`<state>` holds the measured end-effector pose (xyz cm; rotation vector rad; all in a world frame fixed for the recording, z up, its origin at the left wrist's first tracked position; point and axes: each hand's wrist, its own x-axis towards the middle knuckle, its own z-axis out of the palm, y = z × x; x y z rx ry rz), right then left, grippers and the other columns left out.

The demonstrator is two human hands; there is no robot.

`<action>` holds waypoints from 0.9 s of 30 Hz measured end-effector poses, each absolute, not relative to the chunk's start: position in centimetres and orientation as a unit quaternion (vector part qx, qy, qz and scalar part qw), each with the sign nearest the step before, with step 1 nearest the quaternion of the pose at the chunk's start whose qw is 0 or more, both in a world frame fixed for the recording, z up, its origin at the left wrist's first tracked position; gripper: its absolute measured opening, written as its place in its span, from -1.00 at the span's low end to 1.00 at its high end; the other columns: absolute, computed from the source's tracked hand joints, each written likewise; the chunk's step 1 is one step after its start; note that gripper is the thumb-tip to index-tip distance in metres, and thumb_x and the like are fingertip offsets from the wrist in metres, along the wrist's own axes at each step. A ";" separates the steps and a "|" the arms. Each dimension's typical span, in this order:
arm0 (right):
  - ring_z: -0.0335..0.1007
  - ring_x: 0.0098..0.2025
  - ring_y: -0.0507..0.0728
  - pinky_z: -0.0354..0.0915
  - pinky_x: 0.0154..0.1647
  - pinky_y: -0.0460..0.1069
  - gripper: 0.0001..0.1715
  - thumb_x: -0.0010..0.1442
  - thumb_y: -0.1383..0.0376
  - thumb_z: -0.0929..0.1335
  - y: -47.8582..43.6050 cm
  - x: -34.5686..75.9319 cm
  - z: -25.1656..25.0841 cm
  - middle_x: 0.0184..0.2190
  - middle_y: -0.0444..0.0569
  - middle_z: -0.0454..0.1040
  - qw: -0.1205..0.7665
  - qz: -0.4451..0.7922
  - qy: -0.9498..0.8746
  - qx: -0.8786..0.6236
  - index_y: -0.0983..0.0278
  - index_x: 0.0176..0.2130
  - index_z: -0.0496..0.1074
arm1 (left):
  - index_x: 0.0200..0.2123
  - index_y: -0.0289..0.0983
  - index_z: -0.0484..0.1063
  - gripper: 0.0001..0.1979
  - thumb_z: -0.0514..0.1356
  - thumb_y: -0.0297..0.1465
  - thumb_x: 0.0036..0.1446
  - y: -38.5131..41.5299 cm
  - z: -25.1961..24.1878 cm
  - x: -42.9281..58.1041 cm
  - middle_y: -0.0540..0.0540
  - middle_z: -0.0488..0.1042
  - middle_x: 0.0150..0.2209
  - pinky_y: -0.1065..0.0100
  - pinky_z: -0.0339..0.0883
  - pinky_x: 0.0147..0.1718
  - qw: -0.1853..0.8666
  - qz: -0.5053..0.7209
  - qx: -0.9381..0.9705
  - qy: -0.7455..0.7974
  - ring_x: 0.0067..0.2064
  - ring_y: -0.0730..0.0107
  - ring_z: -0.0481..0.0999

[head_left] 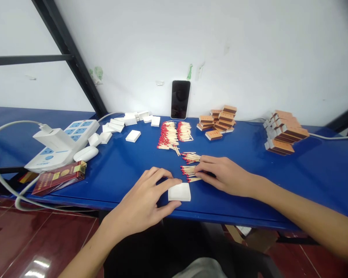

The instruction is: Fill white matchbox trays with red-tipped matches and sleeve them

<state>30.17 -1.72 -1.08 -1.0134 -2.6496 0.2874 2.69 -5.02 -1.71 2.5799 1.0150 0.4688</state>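
Dark cloth [145, 251] is closest, down below the edge of the blue counter [243, 146]. The left hand [147, 193] holds a small white tray [179, 192] near that edge, thumb on the near side and a finger on the far side, so its grip is only as wide as the tray. The right hand [220, 173] has its fingertips at a small bunch of matches [188, 171] just past the tray. Its grip is narrow (I cannot tell if it pinches any). Another small bunch sits just behind, and two bigger piles lie farther back, red tips mostly pointing left. A black phone [180, 99] stands behind them by the wall [234, 58]. More white trays [133, 136] lie to the left, and brown boxes [224, 117] sit in two heaps to the right.
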 end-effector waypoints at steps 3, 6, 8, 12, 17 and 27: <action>0.40 -0.24 0.10 0.28 -0.26 -0.01 -0.70 0.41 0.21 0.21 -2.1 30.1 -0.8 -0.23 0.00 0.46 0.135 0.117 -0.916 -0.361 0.26 -0.11 0.47 | 0.15 -0.09 0.36 -0.64 0.18 -0.25 0.30 -5.1 -1.6 2.7 -0.11 0.34 0.06 0.15 0.27 0.08 0.165 0.170 0.905 0.354 0.07 0.19 0.32; 0.40 -0.24 0.11 0.27 -0.26 -0.01 -0.72 0.40 0.16 0.24 -2.4 29.9 -0.4 -0.24 -0.02 0.47 0.119 0.152 -0.907 -0.373 0.25 -0.14 0.46 | 0.14 -0.09 0.37 -0.64 0.18 -0.25 0.30 -5.1 -1.6 2.7 -0.11 0.35 0.05 0.14 0.28 0.07 0.166 0.173 0.904 0.354 0.06 0.17 0.33; 0.39 -0.25 0.11 0.26 -0.27 -0.01 -0.74 0.39 0.16 0.24 -2.5 29.8 0.0 -0.26 -0.04 0.47 0.108 0.178 -0.901 -0.380 0.23 -0.17 0.43 | 0.15 -0.09 0.37 -0.64 0.18 -0.25 0.30 -5.1 -1.5 2.7 -0.12 0.35 0.04 0.13 0.28 0.07 0.168 0.172 0.904 0.353 0.05 0.17 0.33; 0.38 -0.28 0.12 0.25 -0.29 0.01 -0.70 0.41 0.12 0.21 -2.7 29.6 1.0 -0.29 -0.06 0.48 0.075 0.220 -0.885 -0.403 0.22 -0.24 0.39 | 0.16 -0.09 0.36 -0.63 0.19 -0.26 0.30 -5.0 -1.6 2.7 -0.11 0.35 0.04 0.13 0.28 0.07 0.167 0.174 0.904 0.352 0.05 0.17 0.33; 0.36 -0.33 0.13 0.22 -0.29 0.04 -0.67 0.43 0.13 0.16 -2.9 29.5 1.8 -0.31 -0.07 0.48 -0.005 0.183 -0.899 -0.398 0.21 -0.25 0.37 | 0.14 -0.10 0.38 -0.64 0.18 -0.25 0.30 -5.1 -1.6 2.7 -0.11 0.36 0.04 0.13 0.27 0.07 0.166 0.174 0.904 0.352 0.05 0.17 0.33; 0.35 -0.32 0.09 0.25 -0.32 0.00 -0.77 0.43 0.21 0.16 -4.2 27.7 2.6 -0.27 -0.05 0.44 0.059 0.185 -0.902 -0.387 0.23 -0.23 0.29 | 0.14 -0.14 0.38 -0.62 0.20 -0.25 0.28 -5.2 -1.5 2.7 -0.13 0.39 -0.02 0.12 0.30 0.02 0.170 0.181 0.898 0.362 0.00 0.16 0.35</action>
